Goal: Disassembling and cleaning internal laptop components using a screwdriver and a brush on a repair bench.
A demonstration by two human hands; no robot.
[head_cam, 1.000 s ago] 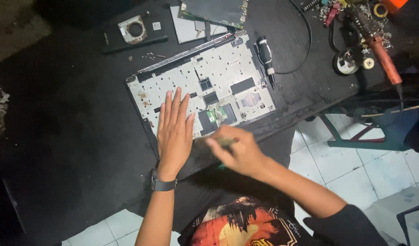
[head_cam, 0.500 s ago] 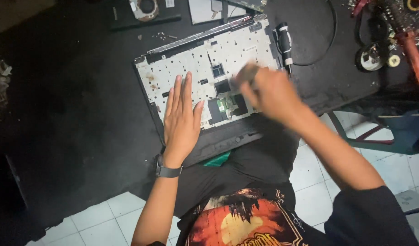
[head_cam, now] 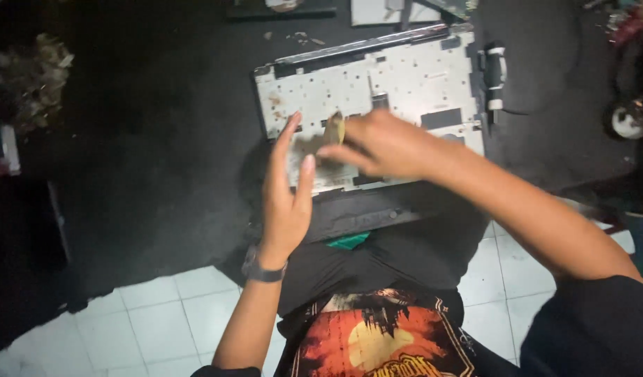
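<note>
One opened laptop shell point(head_cam: 398, 91), pale and perforated on its inner face, lies on the dark surface point(head_cam: 161, 160) with its near edge over the person's lap. The right hand point(head_cam: 381, 143) is closed in a pinch on a small brownish, blurred brush-like tool point(head_cam: 336, 128) over the shell's near left part. The left hand point(head_cam: 285, 199) stands edge-on with straight, spread fingers at the shell's near left corner, holding nothing. One black handled tool point(head_cam: 494, 73) lies just beside the shell's right edge. Wide bare surface lies to the left.
</note>
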